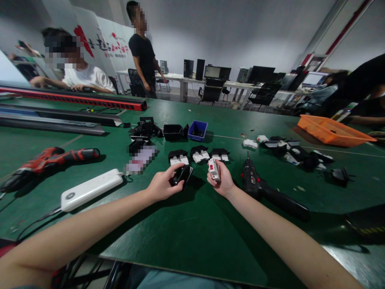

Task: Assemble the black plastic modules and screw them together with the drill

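Note:
My left hand (162,184) is closed around a small black plastic housing (181,175) held just above the green table (192,237). My right hand (221,182) grips a white switch part with a red mark (213,168), held upright. The two hands are a short distance apart. Just beyond them lies a row of three black-and-white assembled units (198,154).
A black electric screwdriver (264,188) lies right of my right hand. A white power bank (90,189) and a red drill (48,158) lie left. Blue bin (197,130), black bin (173,131), loose parts (288,152) and an orange tray (331,130) sit farther back. Other people are behind.

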Demonstrator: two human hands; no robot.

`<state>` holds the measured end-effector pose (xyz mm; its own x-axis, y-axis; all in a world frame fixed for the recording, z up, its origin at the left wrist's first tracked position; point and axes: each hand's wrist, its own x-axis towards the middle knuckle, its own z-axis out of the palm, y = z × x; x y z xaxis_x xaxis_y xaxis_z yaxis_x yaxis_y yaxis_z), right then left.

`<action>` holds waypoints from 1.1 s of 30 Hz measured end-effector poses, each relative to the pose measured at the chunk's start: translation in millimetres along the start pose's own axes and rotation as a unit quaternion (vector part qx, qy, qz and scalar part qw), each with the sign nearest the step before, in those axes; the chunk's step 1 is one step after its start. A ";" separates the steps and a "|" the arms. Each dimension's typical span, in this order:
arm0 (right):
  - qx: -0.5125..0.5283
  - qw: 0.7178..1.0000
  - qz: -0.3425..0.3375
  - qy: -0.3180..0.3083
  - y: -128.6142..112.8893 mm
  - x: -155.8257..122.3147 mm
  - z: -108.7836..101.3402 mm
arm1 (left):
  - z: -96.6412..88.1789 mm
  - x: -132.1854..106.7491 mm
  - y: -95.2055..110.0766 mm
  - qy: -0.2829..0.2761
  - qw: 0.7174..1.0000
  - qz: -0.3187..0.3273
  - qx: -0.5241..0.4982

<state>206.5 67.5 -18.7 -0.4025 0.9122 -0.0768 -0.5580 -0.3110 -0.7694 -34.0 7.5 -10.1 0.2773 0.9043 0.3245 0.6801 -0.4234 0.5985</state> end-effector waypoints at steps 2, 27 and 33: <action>0.001 1.000 0.001 0.002 -0.3 0.2 0.4 | 0.0 0.3 0.7 0.000 1.000 -0.003 0.003; -0.048 0.998 0.008 0.036 4.8 1.3 -3.1 | 2.0 1.3 3.0 0.007 0.958 -0.103 -0.266; -0.117 0.991 0.013 0.062 8.2 -0.7 -3.7 | 9.7 4.8 -0.2 -0.024 0.842 -0.193 -0.503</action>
<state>204.9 65.2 -27.3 -0.3139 0.9350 -0.1649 -0.3592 -0.2778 -0.8910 -26.3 12.5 -15.7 0.2106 0.9761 -0.0528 -0.1854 0.0929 0.9783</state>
